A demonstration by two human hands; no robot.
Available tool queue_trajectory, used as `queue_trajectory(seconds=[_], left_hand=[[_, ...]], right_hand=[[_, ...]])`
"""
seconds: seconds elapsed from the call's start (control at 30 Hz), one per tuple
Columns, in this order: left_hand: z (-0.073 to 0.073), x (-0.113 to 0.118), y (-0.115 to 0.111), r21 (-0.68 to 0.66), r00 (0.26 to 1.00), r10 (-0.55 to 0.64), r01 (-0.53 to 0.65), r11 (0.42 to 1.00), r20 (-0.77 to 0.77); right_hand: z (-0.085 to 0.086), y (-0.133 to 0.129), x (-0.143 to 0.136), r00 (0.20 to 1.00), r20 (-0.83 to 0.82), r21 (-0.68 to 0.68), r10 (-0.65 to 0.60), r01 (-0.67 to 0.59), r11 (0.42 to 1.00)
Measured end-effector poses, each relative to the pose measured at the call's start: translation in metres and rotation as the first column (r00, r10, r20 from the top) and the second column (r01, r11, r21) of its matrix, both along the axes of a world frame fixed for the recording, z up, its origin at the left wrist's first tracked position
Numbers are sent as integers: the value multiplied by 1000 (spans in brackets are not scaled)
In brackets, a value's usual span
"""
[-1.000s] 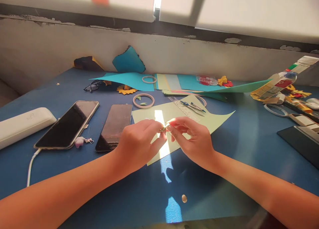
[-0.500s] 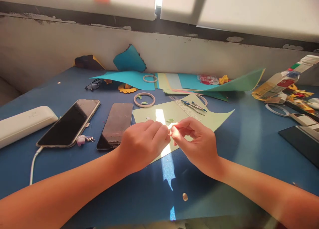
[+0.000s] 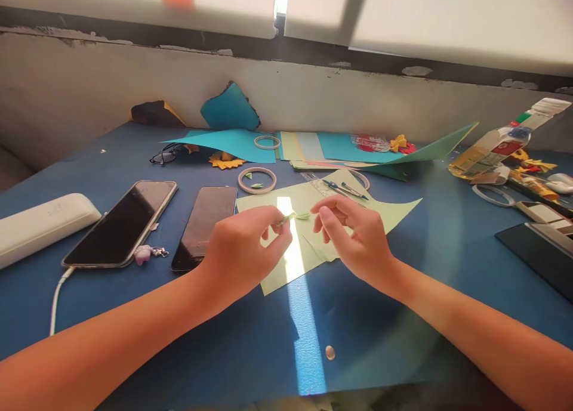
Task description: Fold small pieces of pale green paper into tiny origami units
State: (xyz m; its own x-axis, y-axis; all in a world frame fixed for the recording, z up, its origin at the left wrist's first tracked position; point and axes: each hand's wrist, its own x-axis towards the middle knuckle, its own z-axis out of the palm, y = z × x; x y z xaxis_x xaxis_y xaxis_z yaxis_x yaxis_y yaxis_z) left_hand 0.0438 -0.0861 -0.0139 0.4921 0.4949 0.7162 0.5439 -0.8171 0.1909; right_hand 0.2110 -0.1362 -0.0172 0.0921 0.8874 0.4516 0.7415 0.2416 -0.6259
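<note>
My left hand [image 3: 246,250] is closed in a pinch on a small green paper piece [image 3: 285,221], lit by a strip of sun. Close on its right, my right hand [image 3: 356,235] is held with the fingers loosely curled and the thumb apart, nothing visible in it. Both hands are over a pale green paper sheet [image 3: 277,274]. A little folded green leaf shape [image 3: 303,216] shows between the hands. Behind them lie a blue compass [image 3: 333,186] and a clear ruler [image 3: 316,181], partly covered by the right hand.
Two phones [image 3: 125,220] and a white case [image 3: 45,226] are at left. A tape roll [image 3: 257,181] rings green scraps. Coloured sheets [image 3: 344,145] line the wall. At right a glass bottle [image 3: 505,142] leans. A small oval piece [image 3: 330,352] lies near the front edge.
My hands, together before, have come apart. The right hand has let go and its fingers have opened; the left still pinches the green paper piece, which now shows.
</note>
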Motion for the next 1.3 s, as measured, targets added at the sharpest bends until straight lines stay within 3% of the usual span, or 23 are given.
queue_trajectory(seconds=[0.2,0.37,0.53,0.87,1.07,1.3], left_hand=[[6,-2,8,-280,983,139,-167,945,-116],[6,-2,8,-405,970,129,-204,891,-206],[5,0,5,-447,962,91,-203,871,-258],[-3,3,6,-501,950,-52,-116,858,-309],[-4,2,-1,-524,949,-143,-27,851,-282],[-10,3,-9,-519,958,-138,-14,855,-253]], right_hand=[[-9,19,19,975,219,-135,-26,57,989],[-19,22,18,957,291,-159,-1,49,986],[-27,25,16,960,280,-132,25,12,991],[-29,25,10,947,207,9,247,-254,967],[-30,25,12,961,195,17,193,-201,980],[-35,26,9,958,196,-14,210,-211,977]])
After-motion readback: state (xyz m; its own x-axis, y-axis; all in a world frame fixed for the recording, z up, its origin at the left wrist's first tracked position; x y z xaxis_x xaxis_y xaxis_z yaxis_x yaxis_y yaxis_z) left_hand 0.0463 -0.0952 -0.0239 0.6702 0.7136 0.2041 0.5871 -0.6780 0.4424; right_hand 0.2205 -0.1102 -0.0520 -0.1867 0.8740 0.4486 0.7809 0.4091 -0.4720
